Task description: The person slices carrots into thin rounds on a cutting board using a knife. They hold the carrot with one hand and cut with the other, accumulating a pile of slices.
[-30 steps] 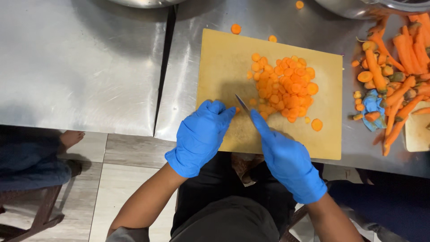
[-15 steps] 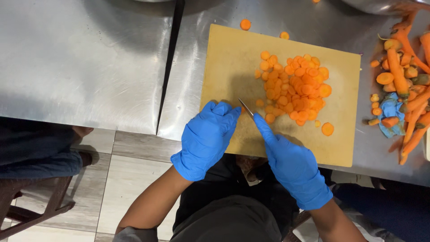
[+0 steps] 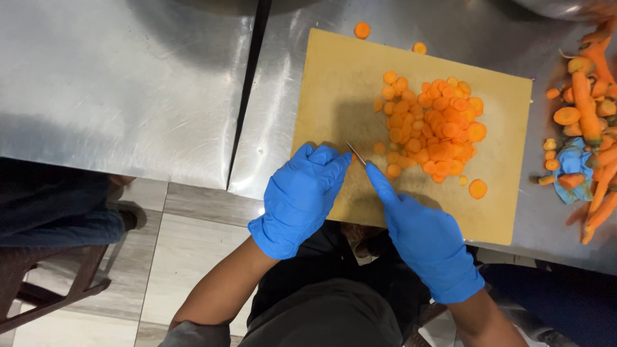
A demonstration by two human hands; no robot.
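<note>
Both my hands wear blue gloves over a tan cutting board. My right hand grips a knife, index finger stretched along its spine, the blade tip pointing up-left. My left hand is curled with fingertips pressed down on the board right beside the blade; what it pins is hidden under the fingers. A heap of orange carrot slices lies on the board just right of the knife. One slice sits apart near the lower right.
Whole carrots and peel scraps pile on the steel counter at the right, with a crumpled blue glove. Two stray slices lie beyond the board's far edge. Tiled floor and a chair show lower left.
The view has drifted a little, so board and hands sit lower and further right in frame. Both hands keep the same pose at the blade; the pile of slices looks unchanged.
</note>
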